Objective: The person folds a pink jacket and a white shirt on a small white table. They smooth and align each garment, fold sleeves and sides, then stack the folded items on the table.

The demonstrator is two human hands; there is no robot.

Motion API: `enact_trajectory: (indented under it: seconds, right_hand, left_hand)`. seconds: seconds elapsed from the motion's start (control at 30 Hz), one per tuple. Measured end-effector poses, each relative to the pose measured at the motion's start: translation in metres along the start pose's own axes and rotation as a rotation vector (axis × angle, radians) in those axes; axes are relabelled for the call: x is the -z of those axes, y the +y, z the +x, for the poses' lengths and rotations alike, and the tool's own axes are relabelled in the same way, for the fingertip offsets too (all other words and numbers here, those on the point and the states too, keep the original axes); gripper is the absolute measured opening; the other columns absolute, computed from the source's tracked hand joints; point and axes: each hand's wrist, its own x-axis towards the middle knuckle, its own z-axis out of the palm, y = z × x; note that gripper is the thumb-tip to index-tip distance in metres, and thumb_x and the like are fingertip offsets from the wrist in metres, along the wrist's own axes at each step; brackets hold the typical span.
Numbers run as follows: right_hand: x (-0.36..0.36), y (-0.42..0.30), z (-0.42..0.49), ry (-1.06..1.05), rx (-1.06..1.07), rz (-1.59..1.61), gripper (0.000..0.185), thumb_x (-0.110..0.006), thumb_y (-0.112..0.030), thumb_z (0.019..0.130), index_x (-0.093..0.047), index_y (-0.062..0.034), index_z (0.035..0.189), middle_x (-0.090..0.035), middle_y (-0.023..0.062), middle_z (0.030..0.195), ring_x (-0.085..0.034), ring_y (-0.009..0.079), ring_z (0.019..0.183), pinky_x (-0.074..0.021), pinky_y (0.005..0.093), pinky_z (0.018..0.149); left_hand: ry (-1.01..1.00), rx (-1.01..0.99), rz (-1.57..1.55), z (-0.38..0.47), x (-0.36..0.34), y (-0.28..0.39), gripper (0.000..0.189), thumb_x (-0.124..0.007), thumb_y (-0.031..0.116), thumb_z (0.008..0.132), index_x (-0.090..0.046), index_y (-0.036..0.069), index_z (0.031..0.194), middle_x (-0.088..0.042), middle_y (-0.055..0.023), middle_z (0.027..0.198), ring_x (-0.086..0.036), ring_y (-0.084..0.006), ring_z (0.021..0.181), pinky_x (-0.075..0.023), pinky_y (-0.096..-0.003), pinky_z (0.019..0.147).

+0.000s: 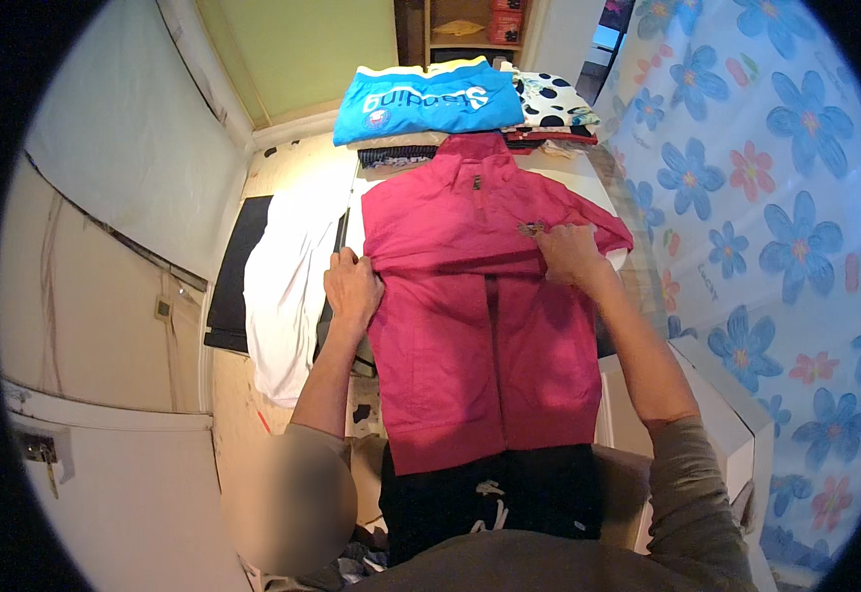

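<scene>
A pink zip jacket with a stand-up collar lies front up before me, its lower part reaching down to my black drawstring trousers. My left hand grips the jacket's left edge near mid-height. On the other side, my right hand pinches the fabric just below a small chest emblem. Between both hands a loose fold runs across the front, covering part of the zip. The sleeve at the right is bunched beside my right wrist; the left sleeve cannot be made out.
Folded clothes stand at the back: a blue printed garment and a black-spotted white one on top. White clothing and a black folded garment lie left. A flowered curtain hangs right. An open white box is near my right arm.
</scene>
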Motion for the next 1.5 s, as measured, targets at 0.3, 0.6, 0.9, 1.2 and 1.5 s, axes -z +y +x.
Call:
enact_trajectory:
  seconds: [0.3, 0.6, 0.9, 1.2, 1.5]
  right_hand:
    - [-0.003, 0.027, 0.013, 0.686, -0.135, 0.095, 0.030, -0.069, -0.021, 0.078, -0.065, -0.0123, 0.107, -0.064, 0.0064, 0.099, -0.063, 0.0260, 0.095, -0.0465, 0.0477, 0.074]
    - [-0.061, 0.006, -0.029, 0.521, -0.147, 0.198, 0.044, -0.077, -0.021, 0.069, -0.062, -0.0121, 0.109, -0.059, 0.0095, 0.108, -0.056, 0.0310, 0.107, -0.0472, 0.0494, 0.084]
    - [-0.049, 0.027, 0.011, 1.087, -0.524, 0.746, 0.014, -0.066, -0.006, 0.078, -0.064, -0.0083, 0.092, -0.066, 0.0083, 0.093, -0.063, 0.0328, 0.088, -0.0499, 0.0415, 0.073]
    - [-0.090, 0.034, -0.041, 0.606, 0.085, 0.108, 0.014, -0.065, -0.011, 0.083, -0.069, -0.0097, 0.097, -0.065, 0.0075, 0.105, -0.061, 0.0284, 0.101, -0.0471, 0.0470, 0.084]
    - [-0.013, -0.004, -0.029, -0.025, -0.385, 0.218, 0.032, -0.062, -0.024, 0.088, -0.067, -0.0105, 0.117, -0.060, 0.0113, 0.128, -0.053, 0.0351, 0.122, -0.0420, 0.0619, 0.098]
  left_hand:
    - [0.101, -0.020, -0.084, -0.007, -0.006, 0.008, 0.017, -0.067, 0.005, 0.077, -0.071, 0.005, 0.094, -0.056, -0.0091, 0.097, -0.055, -0.0275, 0.095, -0.0459, -0.0416, 0.075]
    - [0.085, -0.068, -0.030, -0.007, -0.010, 0.004, 0.015, -0.066, 0.004, 0.077, -0.070, 0.006, 0.092, -0.059, -0.0100, 0.099, -0.057, -0.0286, 0.097, -0.0460, -0.0427, 0.077]
    - [0.028, -0.030, 0.007, -0.010, -0.013, 0.007, 0.016, -0.068, 0.006, 0.077, -0.071, 0.005, 0.093, -0.060, -0.0103, 0.103, -0.058, -0.0304, 0.098, -0.0485, -0.0442, 0.077]
    - [0.023, -0.024, -0.013, -0.009, -0.017, 0.007, 0.019, -0.066, 0.004, 0.078, -0.073, 0.004, 0.095, -0.061, -0.0103, 0.105, -0.059, -0.0314, 0.097, -0.0509, -0.0451, 0.075]
    - [-0.111, 0.090, -0.049, -0.007, 0.006, 0.012, 0.023, -0.066, 0.009, 0.074, -0.075, 0.000, 0.093, -0.061, -0.0151, 0.116, -0.058, -0.0343, 0.105, -0.0512, -0.0486, 0.081]
